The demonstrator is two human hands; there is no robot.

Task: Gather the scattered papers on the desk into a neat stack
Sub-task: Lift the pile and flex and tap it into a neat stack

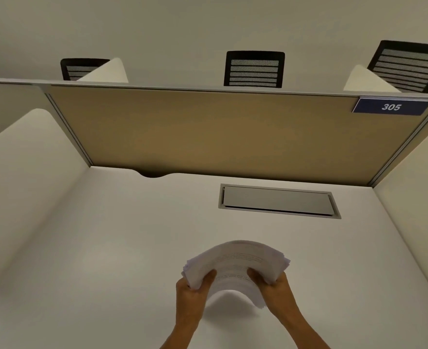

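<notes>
Both hands clamp one bowed stack of papers

The left hand (191, 292) and right hand (274, 285) each close their grip on a side edge of the papers (235, 263), long axis spanning between them, arched above the bare worktop (107, 235).

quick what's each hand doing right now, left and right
Left hand: closed on the left edge of the paper stack.
Right hand: closed on the stack's right edge; the sheets bow upward between the two grips.
</notes>
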